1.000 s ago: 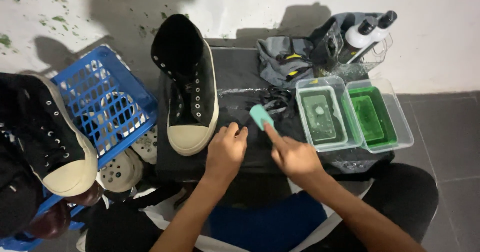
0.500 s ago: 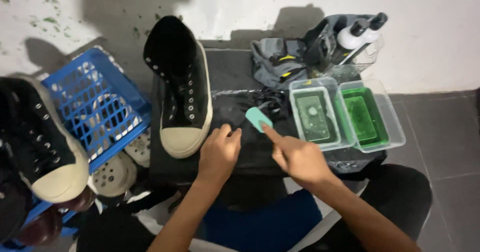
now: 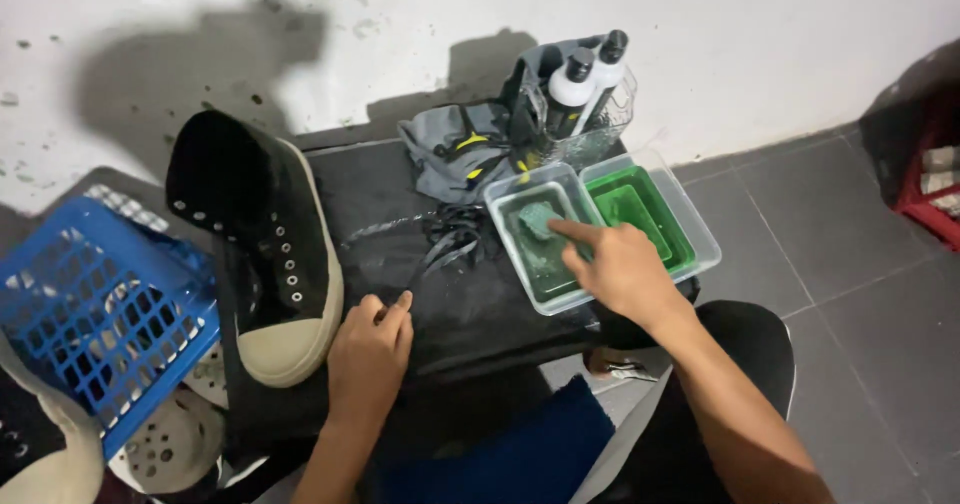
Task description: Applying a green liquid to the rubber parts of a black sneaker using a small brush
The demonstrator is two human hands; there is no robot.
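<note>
While the right hand (image 3: 615,269) grips a sponge (image 3: 537,220) in the tub (image 3: 505,204), the open left hand (image 3: 370,349) rests on the bench (image 3: 470,314); the shoe (image 3: 270,254) looks unscrubbed.

Bare dark mat (image 3: 470,314) between black shoe (image 3: 270,254) and tubs (image 3: 540,254), laces (image 3: 450,239), bottles (image 3: 585,79) behind

A black high-top sneaker (image 3: 268,254) with a cream toe cap lies on the left part of the black table (image 3: 400,204). Left of the sneaker sits a blue plastic basket (image 3: 90,314). Behind the sneaker, toward the wall, a grey cloth (image 3: 450,154) lies crumpled, and just beside it a clear holder (image 3: 590,129) carries two black-capped bottles (image 3: 572,89). A green-filled tub (image 3: 650,214) rests on the table's far right.
</note>
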